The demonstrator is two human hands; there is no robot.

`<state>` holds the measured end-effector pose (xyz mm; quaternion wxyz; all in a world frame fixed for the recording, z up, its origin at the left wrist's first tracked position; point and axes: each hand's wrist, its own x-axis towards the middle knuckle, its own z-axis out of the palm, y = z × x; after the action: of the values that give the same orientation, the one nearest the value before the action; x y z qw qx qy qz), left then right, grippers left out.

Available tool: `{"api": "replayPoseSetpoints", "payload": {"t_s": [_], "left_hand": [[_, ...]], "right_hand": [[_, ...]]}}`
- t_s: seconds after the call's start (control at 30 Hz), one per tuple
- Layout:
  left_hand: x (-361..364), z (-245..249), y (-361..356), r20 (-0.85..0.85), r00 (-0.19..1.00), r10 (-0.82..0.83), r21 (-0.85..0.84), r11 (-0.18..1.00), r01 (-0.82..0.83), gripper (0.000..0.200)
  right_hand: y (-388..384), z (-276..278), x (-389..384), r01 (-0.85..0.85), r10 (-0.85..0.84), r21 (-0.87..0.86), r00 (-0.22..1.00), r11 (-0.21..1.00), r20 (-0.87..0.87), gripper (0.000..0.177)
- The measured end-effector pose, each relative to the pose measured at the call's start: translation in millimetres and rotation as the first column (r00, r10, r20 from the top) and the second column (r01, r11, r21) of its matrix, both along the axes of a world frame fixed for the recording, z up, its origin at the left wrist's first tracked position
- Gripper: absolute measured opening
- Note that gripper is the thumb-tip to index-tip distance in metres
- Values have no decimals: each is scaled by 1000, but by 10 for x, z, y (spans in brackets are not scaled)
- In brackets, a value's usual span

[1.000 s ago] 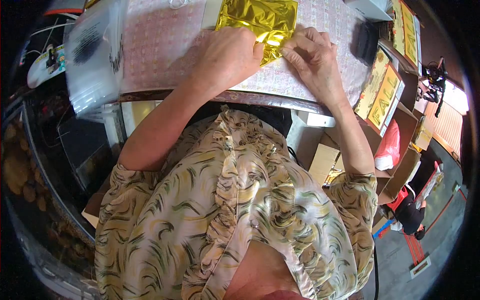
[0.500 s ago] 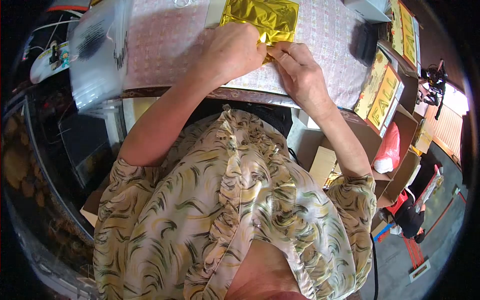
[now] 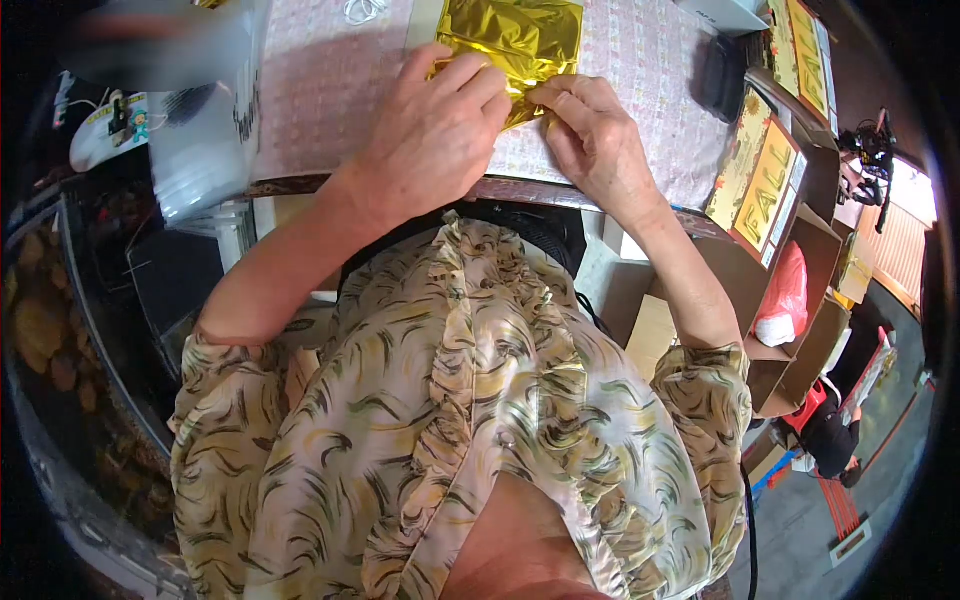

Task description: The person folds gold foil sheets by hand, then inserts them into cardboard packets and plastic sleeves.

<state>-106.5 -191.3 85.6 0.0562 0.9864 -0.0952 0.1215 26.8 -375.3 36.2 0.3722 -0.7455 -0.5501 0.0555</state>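
A crinkled sheet of gold foil lies on the patterned tablecloth in front of me. Its lower corner is pinched between the thumb and fingers of my right hand. At the foil's lower left edge is my left hand, back turned up, its fingers bent and spread apart with the tips against the foil. The left thumb is hard to make out. Beside the foil's left side a strip of pale card shows.
Clear plastic bags hang over the table's left end, partly blurred. A white loop of cord lies at the back. To the right are a black case, boxes marked FALL and a pink bag in a carton. Another person is far right.
My left hand has shifted left and down along the foil, its fingers loosening from a fist. My right hand keeps its pinch at the foil's corner. The plastic at left has moved and blurred.
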Motion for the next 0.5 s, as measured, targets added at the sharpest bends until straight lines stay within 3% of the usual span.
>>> {"api": "replayPoseSetpoints", "payload": {"t_s": [0.07, 0.2, 0.27, 0.3, 0.37, 0.5], "left_hand": [[47, -64, 37, 45, 998, -52, 125, 991, 46, 14], [172, 4, 135, 48, 992, -119, 53, 992, 116, 14], [276, 73, 179, -162, 983, -86, -86, 994, 72, 17], [350, 132, 204, -159, 984, -81, -83, 994, 69, 17], [487, 239, 256, -494, 869, -23, -257, 959, -121, 23], [519, 241, 471, -606, 793, -65, -319, 933, -168, 23]], "right_hand": [[0, 16, -3, 16, -16, -5, 999, 1000, -35, 30], [-12, 32, -27, 32, -32, 20, 999, 999, -1, 28], [-7, 28, -29, 44, -44, 26, 999, 999, -18, 26], [0, 15, -4, 54, -54, 24, 998, 998, -25, 25], [9, 13, 40, 57, -56, 20, 998, 998, -29, 25], [30, 28, 93, 97, -97, -23, 995, 995, 0, 20]]}}
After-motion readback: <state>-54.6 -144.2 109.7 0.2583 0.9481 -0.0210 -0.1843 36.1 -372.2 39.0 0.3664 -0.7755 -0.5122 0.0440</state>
